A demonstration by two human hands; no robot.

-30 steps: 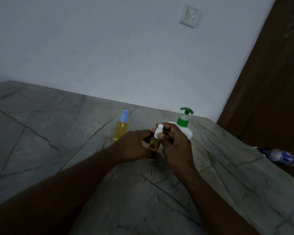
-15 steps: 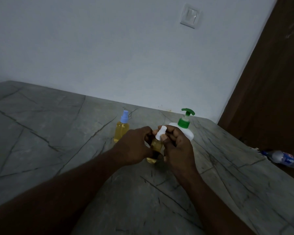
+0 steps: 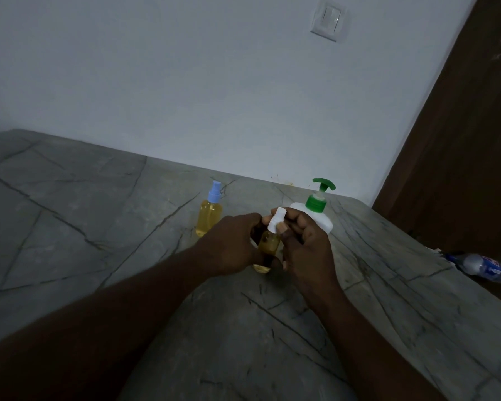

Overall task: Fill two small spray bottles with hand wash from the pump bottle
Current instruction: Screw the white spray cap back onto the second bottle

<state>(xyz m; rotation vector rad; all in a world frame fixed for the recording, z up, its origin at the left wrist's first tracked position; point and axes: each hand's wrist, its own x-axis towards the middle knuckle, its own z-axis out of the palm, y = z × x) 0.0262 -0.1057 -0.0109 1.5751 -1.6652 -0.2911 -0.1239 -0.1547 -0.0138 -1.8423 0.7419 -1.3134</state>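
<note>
1. Your left hand (image 3: 232, 244) gripped the white-capped spray bottle (image 3: 268, 246) by its body, tilted, near the tabletop's (image 3: 99, 227) far edge.
2. Your right hand (image 3: 304, 250) pinched its white cap (image 3: 276, 219), fingers curled.
3. The blue-capped spray bottle (image 3: 209, 215) stood upright left of your hands, full of yellow liquid.
4. The green-topped pump bottle (image 3: 313, 215) stood behind your right hand.

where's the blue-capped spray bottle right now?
Head view: the blue-capped spray bottle stands upright on the table, just beyond the left hand, left of the pump bottle.
</note>
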